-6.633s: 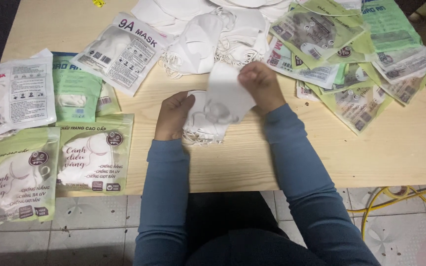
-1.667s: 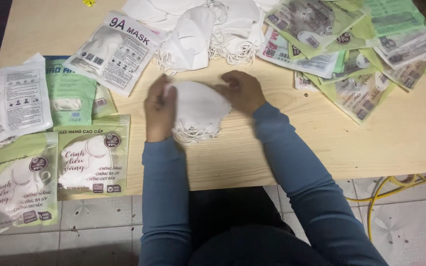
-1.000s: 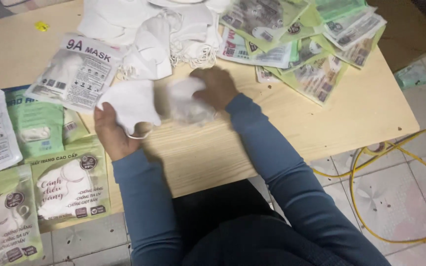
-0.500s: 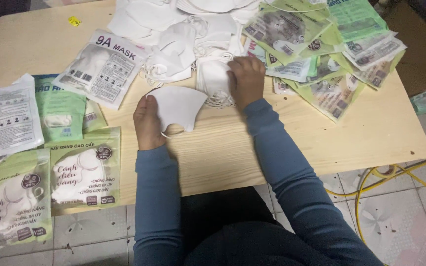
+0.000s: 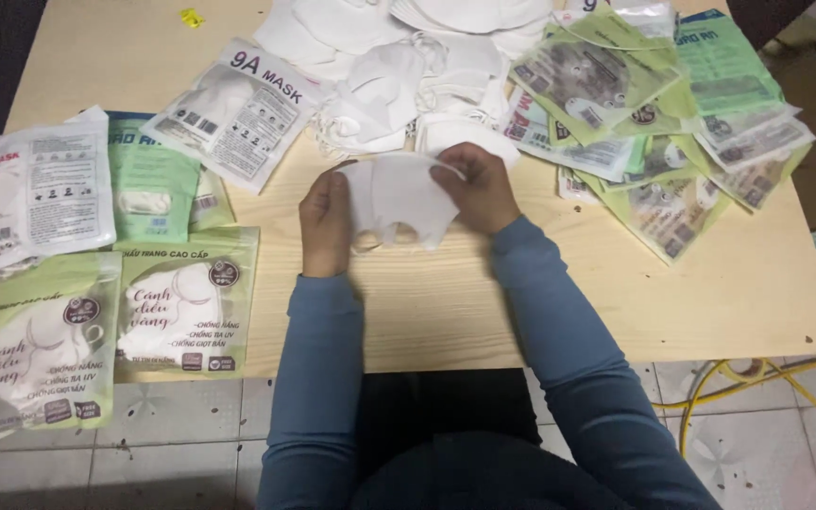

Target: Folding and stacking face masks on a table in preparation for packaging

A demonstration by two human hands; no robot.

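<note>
Both my hands hold a white face mask [image 5: 399,195] just above the wooden table [image 5: 455,302], near its middle. My left hand [image 5: 325,223] pinches the mask's left edge. My right hand [image 5: 480,186] grips its right edge, knuckles up. More white mask material shows under the held mask, partly hidden by it. A heap of loose white masks [image 5: 399,66] lies just beyond my hands.
Green sealed mask packets [image 5: 186,302] lie at the table's left front edge. White and green packets [image 5: 238,109] sit at the far left. A spread of flat green packets [image 5: 654,123] covers the right side. Yellow cable [image 5: 757,378] runs over the tiled floor at the right.
My right hand has come back from the loose heap with a mask, and both hands now hold one mask together at the table's middle.
</note>
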